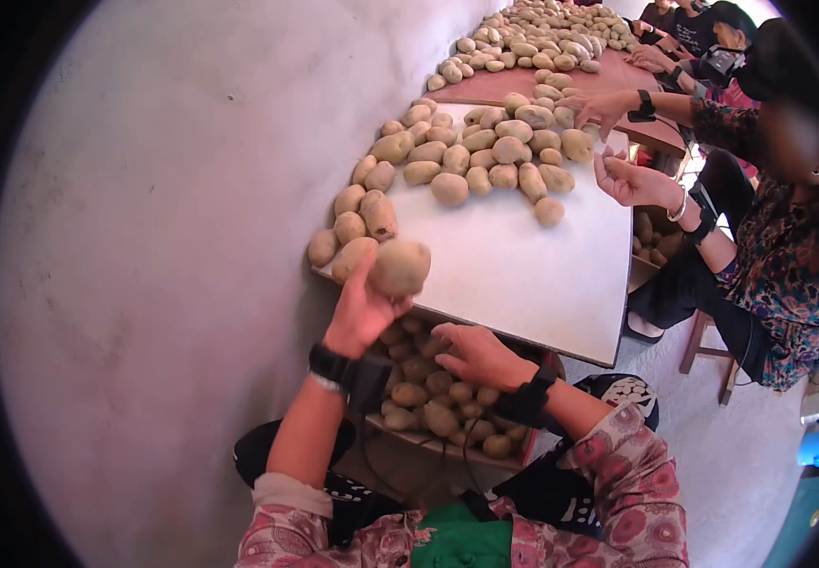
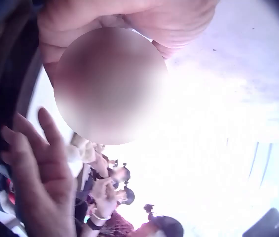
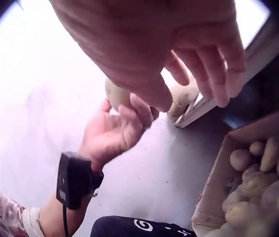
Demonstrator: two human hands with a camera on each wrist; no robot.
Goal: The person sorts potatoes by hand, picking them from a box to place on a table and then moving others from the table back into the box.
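Observation:
In the head view my left hand (image 1: 360,310) grips a large tan potato (image 1: 401,268) over the front left corner of the white table (image 1: 514,270). The right wrist view shows that left hand (image 3: 111,137) from the side, its fingers around the potato (image 3: 113,95). My right hand (image 1: 487,360) hovers at the table's front edge, above a box of potatoes (image 1: 440,417), with nothing in its fingers. In the right wrist view the right hand (image 3: 169,44) has loosely bent, spread fingers. A blurred disc hides much of the left wrist view.
Potatoes (image 1: 485,156) lie along the table's left side and far end. A person (image 1: 788,218) sits at the right, hands near the potatoes. Further back, more potatoes (image 1: 542,33) cover a reddish table (image 1: 485,87). A wall (image 1: 173,237) runs along the left.

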